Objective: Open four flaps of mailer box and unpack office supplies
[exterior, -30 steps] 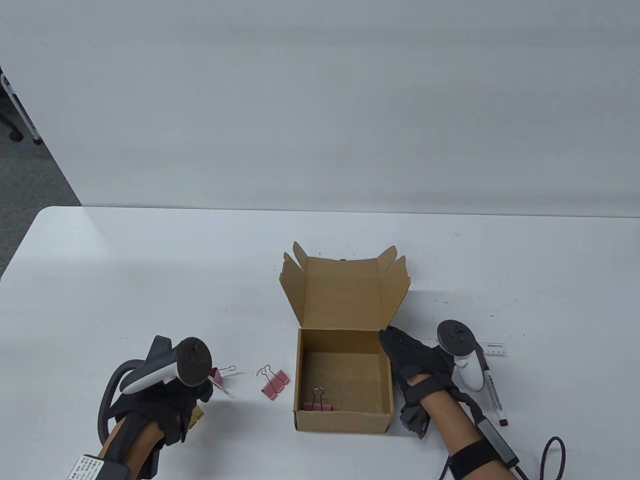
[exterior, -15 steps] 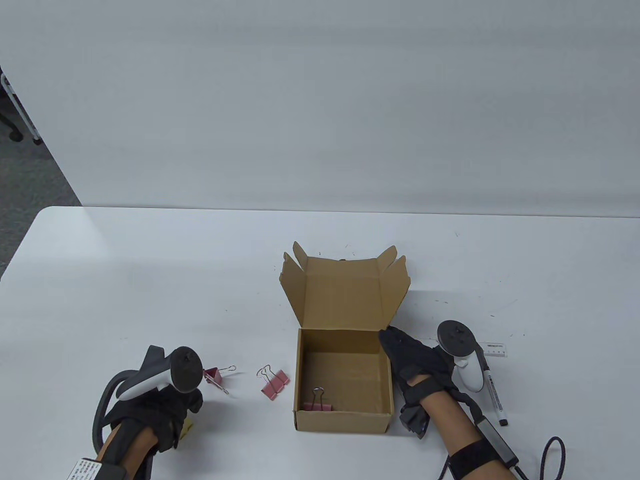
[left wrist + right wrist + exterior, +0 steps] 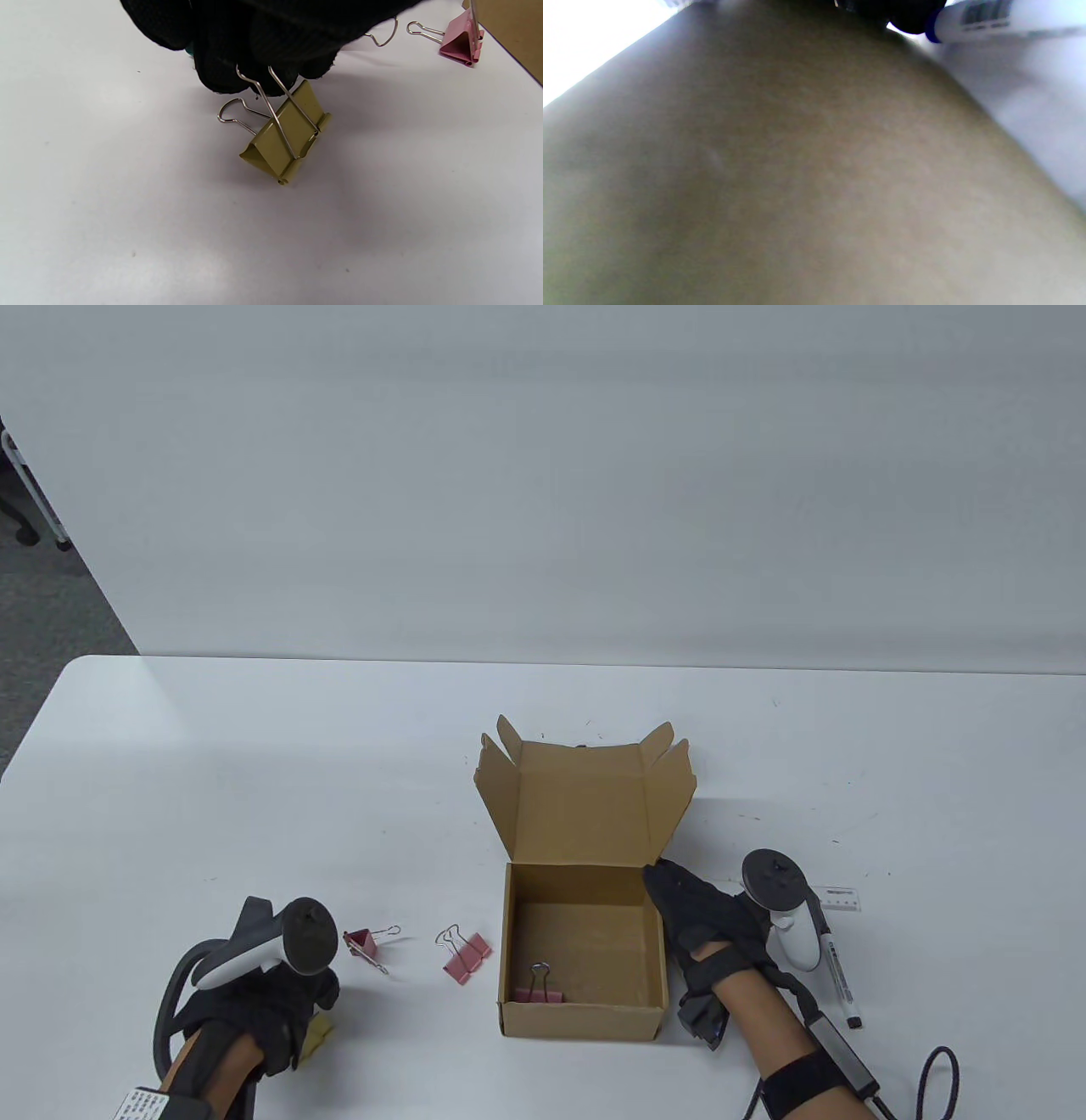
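The brown mailer box [image 3: 582, 1018] stands open, its lid flap [image 3: 584, 802] upright at the back. One pink binder clip [image 3: 540, 988] lies inside at the front left. My left hand [image 3: 316, 999] pinches the wire handle of a yellow binder clip [image 3: 284, 142], which hangs tilted with its lower corner at the table; it also shows in the table view [image 3: 317, 1037]. My right hand [image 3: 679, 899] lies with fingers stretched along the box's right wall, which fills the right wrist view [image 3: 780, 178].
Two pink binder clips [image 3: 366, 944] [image 3: 465, 957] lie on the table left of the box. A marker [image 3: 836, 971] and a small ruler [image 3: 840, 897] lie right of my right hand. A cable [image 3: 937, 1073] runs at the bottom right.
My left hand has drawn back toward the bottom left with the yellow clip, uncovering the left pink clip. The right hand and box have not moved.
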Demonstrator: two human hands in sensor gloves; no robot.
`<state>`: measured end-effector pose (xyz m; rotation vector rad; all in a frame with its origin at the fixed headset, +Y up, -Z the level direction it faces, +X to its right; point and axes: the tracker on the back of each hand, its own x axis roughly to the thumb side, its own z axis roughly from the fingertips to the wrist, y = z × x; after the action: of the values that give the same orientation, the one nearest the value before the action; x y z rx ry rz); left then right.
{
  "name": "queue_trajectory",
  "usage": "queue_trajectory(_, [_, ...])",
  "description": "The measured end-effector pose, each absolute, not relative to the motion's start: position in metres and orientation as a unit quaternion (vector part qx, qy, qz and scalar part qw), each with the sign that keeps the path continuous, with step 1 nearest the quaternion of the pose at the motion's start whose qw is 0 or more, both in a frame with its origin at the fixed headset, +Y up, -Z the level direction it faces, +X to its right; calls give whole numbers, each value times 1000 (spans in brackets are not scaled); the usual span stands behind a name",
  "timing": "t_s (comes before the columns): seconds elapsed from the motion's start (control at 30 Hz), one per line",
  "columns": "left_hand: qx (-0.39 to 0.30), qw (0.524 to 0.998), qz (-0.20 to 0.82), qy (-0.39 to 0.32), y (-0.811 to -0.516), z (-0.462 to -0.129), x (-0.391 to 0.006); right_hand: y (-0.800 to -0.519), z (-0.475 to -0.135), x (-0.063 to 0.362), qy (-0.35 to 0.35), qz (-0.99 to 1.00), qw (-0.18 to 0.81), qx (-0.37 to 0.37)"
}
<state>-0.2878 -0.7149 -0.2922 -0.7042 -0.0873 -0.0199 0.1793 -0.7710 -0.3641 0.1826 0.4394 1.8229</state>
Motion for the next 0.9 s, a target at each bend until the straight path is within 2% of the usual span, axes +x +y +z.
queue_trajectory(0.13, [-329,943,-8,-41,-700,-294,-286,-771,-364,179,189,783,588,78])
queue_trajectory(0.23, [-302,952,-4,-52,-677,-296,-276,-771,-364,179,189,783,588,78])
queue_trajectory(0.37, [-267,960,8,-90,-642,-300,-244,-771,-364,179,189,783,588,78])
queue_trajectory(0.5, [-254,959,3,-126,-624,-307,-205,-771,-364,179,189,783,588,78])
queue_trajectory(0.9, [-270,941,-18,-204,-626,-335,-99,-771,-364,179,189,783,588,78])
